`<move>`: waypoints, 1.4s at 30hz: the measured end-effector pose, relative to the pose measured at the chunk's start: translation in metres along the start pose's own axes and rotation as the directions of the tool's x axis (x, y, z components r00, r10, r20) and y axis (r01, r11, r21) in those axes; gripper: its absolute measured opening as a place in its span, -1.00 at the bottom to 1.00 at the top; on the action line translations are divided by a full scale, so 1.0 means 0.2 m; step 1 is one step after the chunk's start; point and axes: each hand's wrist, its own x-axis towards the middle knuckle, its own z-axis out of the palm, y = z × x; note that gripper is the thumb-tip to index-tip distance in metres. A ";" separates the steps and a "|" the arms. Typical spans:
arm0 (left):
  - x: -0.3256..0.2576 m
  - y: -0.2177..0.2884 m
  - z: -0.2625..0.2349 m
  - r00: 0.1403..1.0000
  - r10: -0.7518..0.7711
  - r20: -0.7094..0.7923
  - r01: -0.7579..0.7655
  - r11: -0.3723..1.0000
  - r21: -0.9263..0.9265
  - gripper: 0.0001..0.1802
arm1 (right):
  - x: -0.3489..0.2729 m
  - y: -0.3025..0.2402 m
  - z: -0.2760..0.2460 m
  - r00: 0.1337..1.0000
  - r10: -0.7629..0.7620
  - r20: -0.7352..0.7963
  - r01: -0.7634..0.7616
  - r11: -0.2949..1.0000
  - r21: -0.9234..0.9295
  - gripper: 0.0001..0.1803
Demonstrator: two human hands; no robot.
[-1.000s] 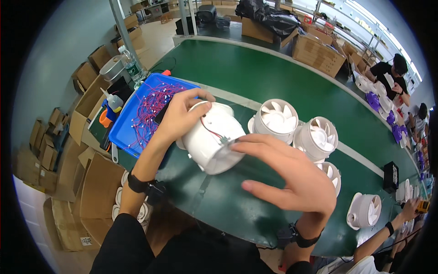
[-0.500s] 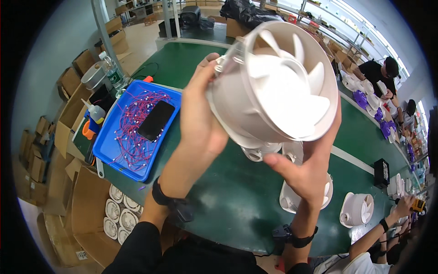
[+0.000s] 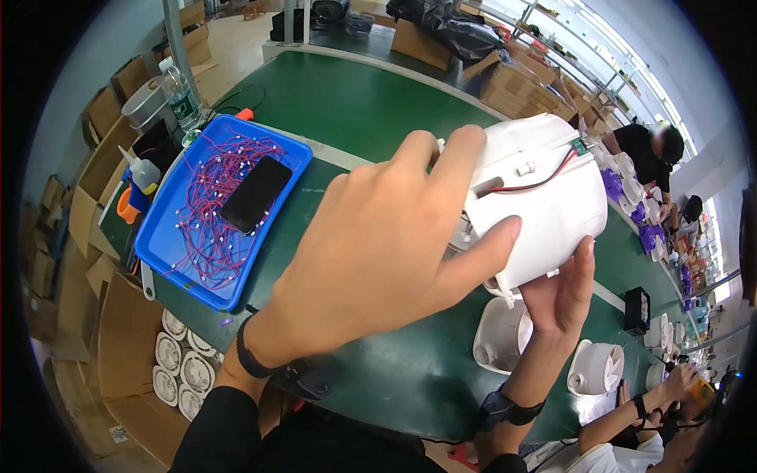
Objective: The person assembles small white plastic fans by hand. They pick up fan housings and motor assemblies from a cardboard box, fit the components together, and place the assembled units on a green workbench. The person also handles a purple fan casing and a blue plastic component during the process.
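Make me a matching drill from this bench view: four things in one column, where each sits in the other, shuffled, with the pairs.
Things:
1. white fan housing
2. black phone
3. clear water bottle
4. red wires

Places:
A. standing beyond the blue tray's far corner
B. held up in both hands
C. spread over the tray floor
D. lying on top of the wires

Pairs: 1-B, 2-D, 3-A, 4-C

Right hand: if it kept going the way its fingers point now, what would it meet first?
The right hand points up into the white fan housing it already cradles from below, so that housing comes first.
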 end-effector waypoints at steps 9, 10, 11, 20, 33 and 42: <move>0.01 0.00 -0.03 0.998 0.025 0.056 -0.027 0.999 0.025 -0.44 | 0.00 -0.02 0.00 0.995 -0.029 0.100 0.037 0.996 -0.076 -0.15; 0.01 0.01 -0.03 0.998 0.031 0.053 -0.032 0.999 0.024 -0.44 | 0.00 -0.03 0.00 0.988 -0.033 0.149 0.048 0.994 -0.099 -0.15; 0.01 0.01 -0.03 0.998 0.038 0.048 -0.039 0.999 0.024 -0.44 | 0.00 -0.03 0.00 0.989 -0.036 0.143 0.049 0.995 -0.090 -0.15; 0.01 0.01 0.00 0.997 0.066 0.039 -0.067 0.997 0.045 -0.48 | -0.02 -0.06 -0.02 0.993 -0.028 0.112 0.046 0.986 -0.157 -0.11; 0.03 -0.02 0.02 0.983 -0.071 0.170 0.065 0.997 0.041 -0.40 | 0.01 -0.06 0.10 0.990 -0.076 0.120 0.113 0.932 -0.345 0.02; 0.06 -0.05 0.11 0.996 -0.013 0.090 0.031 0.980 -0.198 -0.34 | 0.01 -0.08 0.14 0.976 -0.189 0.112 0.217 0.908 -0.357 0.06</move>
